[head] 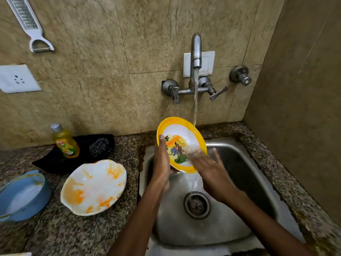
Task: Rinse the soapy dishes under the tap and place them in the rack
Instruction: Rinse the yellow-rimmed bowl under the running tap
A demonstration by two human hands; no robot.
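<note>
A yellow-rimmed plate (177, 132) with a cartoon picture is tilted up over the steel sink (239, 163). Water runs from the tap (196, 50) onto its right side. My left hand (161, 159) holds the plate by its left edge, thumb on the front and fingers hidden behind. My right hand (210, 167) lies with spread straight fingers on the plate's wet lower right face; it is blurred. A white bowl (94, 187) smeared with orange and a blue dish (22, 196) sit on the counter to the left. No rack is in view.
A yellow dish-soap bottle (64, 141) and a steel scrubber (99, 145) rest on a black cloth (49, 161) behind the bowl. Tap handles (217, 92) stick out from the tiled wall. The sink drain (196, 205) lies below my hands. A side wall closes the right.
</note>
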